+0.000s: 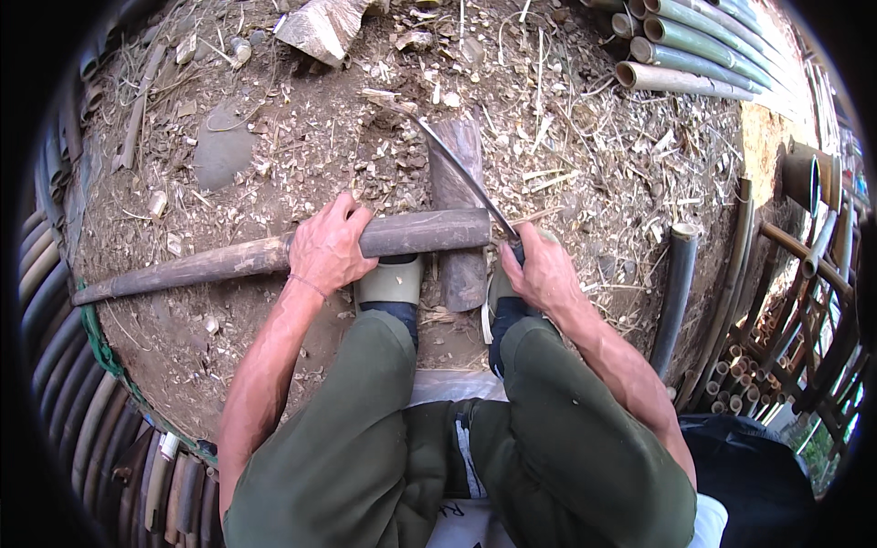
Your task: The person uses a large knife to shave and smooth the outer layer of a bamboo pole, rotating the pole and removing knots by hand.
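Observation:
My left hand [329, 247] grips a long brown bamboo pole [201, 265] that lies across in front of me, its right end resting on a wooden block [457, 173]. My right hand [541, 267] is closed on the handle of a long dark blade [461, 164], which points up and to the left over the block, its edge next to the pole's right end. My two feet in pale shoes [391, 281] stand just behind the pole, on either side of the block.
Bare earth strewn with bamboo chips and shavings lies all around. Green bamboo poles [694, 46] are stacked at the top right, more poles along the left edge [55, 301] and right [676, 292]. A grey stone [320, 27] sits at the top.

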`<state>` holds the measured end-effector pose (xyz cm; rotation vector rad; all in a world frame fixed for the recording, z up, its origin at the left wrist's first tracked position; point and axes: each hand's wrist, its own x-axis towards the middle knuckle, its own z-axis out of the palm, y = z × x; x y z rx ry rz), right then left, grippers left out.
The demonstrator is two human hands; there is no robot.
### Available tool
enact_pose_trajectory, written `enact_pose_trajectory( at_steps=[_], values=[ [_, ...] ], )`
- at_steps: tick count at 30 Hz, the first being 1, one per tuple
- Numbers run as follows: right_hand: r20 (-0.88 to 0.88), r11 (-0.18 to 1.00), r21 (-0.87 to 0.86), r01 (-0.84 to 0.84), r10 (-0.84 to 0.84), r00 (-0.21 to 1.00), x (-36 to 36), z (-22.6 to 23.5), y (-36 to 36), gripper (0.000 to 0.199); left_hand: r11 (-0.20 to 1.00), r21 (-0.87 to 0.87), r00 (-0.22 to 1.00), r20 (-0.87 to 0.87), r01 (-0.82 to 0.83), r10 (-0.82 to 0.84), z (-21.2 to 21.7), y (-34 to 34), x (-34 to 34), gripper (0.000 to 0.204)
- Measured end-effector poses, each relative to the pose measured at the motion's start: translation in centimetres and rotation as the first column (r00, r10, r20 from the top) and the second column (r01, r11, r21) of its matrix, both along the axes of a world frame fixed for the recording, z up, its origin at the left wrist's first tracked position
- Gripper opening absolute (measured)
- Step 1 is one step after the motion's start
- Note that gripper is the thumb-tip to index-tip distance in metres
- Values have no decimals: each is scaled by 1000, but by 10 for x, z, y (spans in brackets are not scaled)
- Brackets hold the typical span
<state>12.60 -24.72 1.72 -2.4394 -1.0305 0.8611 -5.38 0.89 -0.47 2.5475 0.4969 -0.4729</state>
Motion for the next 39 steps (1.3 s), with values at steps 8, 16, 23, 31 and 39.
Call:
enact_pose_trajectory(
  at_steps=[8,16,23,31,39],
  values=[
    [24,998,45,-38,37,999,-5,7,11,29,1000,21,1000,-28,-7,7,6,-1,0,54],
    [35,917,399,21,-38,999,-14,28,17,29,995,94,994,112,-21,11,-4,-7,-8,55],
    [-42,998,-59,-7,4,999,-4,12,8,27,985,167,976,216,-29,-8,-5,-14,-13,51],
    [30,998,-11,-54,54,998,-5,3,6,26,975,207,970,244,-76,23,-8,-18,-11,56],
    [-43,963,257,77,-68,997,-7,37,17,34,981,-187,968,-234,51,-94,10,19,10,67]
  ],
)
